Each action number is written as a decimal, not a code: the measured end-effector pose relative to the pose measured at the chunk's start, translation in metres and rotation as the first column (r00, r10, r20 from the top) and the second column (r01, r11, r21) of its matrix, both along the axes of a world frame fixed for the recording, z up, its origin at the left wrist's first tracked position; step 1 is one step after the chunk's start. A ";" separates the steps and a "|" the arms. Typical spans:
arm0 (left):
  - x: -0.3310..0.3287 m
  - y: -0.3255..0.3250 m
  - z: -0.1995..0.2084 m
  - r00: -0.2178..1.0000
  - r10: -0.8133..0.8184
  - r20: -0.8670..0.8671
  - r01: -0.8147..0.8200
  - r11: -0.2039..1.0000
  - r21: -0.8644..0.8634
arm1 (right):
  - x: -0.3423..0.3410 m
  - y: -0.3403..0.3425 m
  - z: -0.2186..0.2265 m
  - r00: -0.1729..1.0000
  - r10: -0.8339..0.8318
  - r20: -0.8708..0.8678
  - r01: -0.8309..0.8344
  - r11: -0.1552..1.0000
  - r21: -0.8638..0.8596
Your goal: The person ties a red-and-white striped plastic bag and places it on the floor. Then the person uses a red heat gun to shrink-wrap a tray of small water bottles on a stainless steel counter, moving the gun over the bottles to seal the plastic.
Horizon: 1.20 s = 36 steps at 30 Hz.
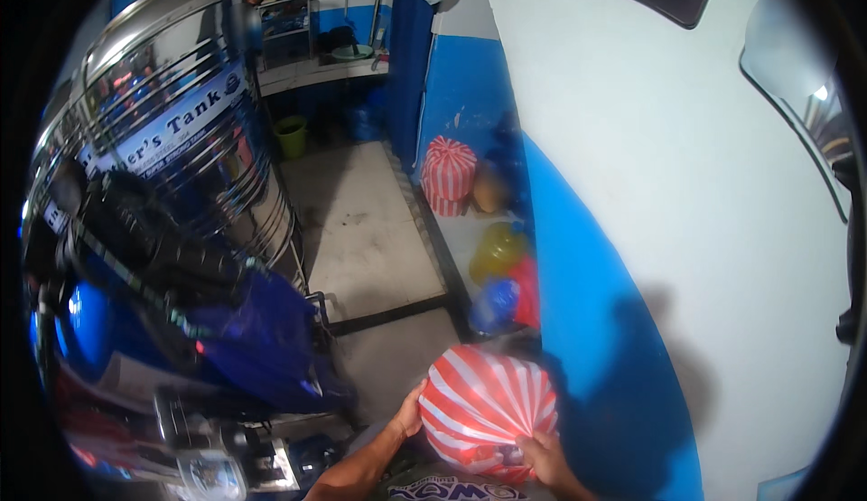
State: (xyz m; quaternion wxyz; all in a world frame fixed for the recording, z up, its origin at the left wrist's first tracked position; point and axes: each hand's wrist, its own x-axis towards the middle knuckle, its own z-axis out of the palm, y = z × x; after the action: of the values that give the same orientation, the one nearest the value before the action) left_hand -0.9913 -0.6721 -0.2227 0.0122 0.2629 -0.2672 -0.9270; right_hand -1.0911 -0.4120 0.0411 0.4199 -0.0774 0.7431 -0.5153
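Your right hand (539,454) pinches the gathered top of a round, red-and-white striped plastic bag (479,402) just before your torso. Your left hand (410,413) lies against the bag's left side; its fingertips are hidden, so whether it grips cannot be told. Beyond, beside the blue-and-white painted wall (582,275), sit a blue plastic bundle (494,306), a yellow plastic bundle (497,253), then another red-and-white striped bag (449,176).

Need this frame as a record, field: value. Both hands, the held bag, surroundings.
left_hand: left hand against the bag's left side
right_hand: right hand at its gathered top
held_bag: striped bag, red and white, bulging
along_wall: second striped bag, yellow bundle, blue bundle
left_side: steel tank
far_end: yellow-green bucket
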 end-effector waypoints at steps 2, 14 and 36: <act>-0.028 -0.031 0.012 1.000 0.020 -0.003 -0.020 1.000 -0.010 | -0.031 -0.034 0.005 0.998 -0.057 0.021 0.057 0.998 -0.002; -0.225 -0.231 0.012 0.962 0.263 -0.071 -0.266 0.964 -0.033 | -0.259 -0.232 -0.062 0.963 0.201 -0.181 -0.199 0.980 0.030; -0.482 -0.599 -0.046 0.996 0.090 0.027 -0.089 0.996 -0.030 | -0.482 -0.599 -0.090 0.983 -0.183 -0.013 0.183 0.983 -0.011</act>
State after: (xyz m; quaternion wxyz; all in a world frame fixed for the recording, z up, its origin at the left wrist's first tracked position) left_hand -1.4737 -1.2707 -0.2690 0.0537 0.2876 -0.2685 -0.9178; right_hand -1.5726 -1.0111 -0.0486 0.3651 -0.0145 0.7475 -0.5547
